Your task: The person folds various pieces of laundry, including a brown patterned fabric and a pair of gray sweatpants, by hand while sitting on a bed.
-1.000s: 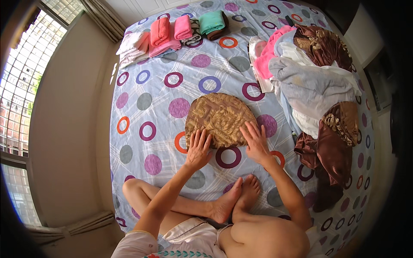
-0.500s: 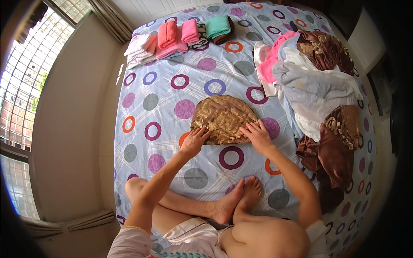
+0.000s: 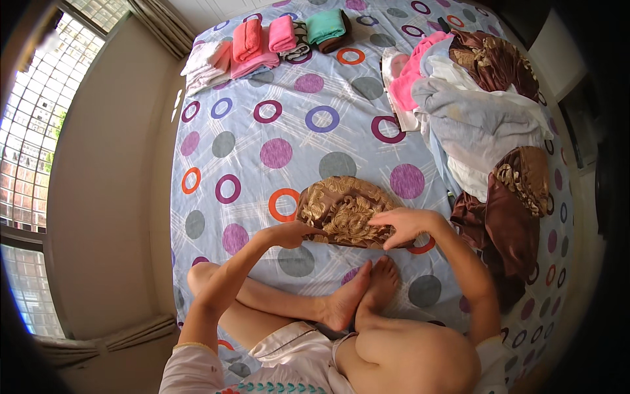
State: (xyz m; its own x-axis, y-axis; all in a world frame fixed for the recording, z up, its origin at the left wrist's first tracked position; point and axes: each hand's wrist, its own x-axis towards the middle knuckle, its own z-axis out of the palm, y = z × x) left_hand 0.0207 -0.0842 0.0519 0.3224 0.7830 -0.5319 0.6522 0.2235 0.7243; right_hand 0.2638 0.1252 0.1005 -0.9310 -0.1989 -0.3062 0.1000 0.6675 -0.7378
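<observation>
A folded brown-and-gold brocade cloth (image 3: 348, 207), rounded at its far side and straight along its near edge, lies on the bed just beyond my feet. My left hand (image 3: 290, 233) grips its near left corner, the fingertips partly hidden by the fabric. Over the right end of the same cloth rests my right hand (image 3: 413, 225). Its fingers reach across the pattern, with the thumb spread apart from them near the front edge.
I sit cross-legged on a bed with a dotted and ringed sheet (image 3: 262, 174). Several folded towels (image 3: 247, 43) line the far left. A loose heap holds a pale grey garment (image 3: 476, 115) and brown satin cloth (image 3: 512, 236) on the right. A barred window (image 3: 46, 125) is at left.
The brocade cloth has come nearer to my feet, with both hands drawn back alongside it. The left fingers have closed on its corner; earlier they lay flat on top.
</observation>
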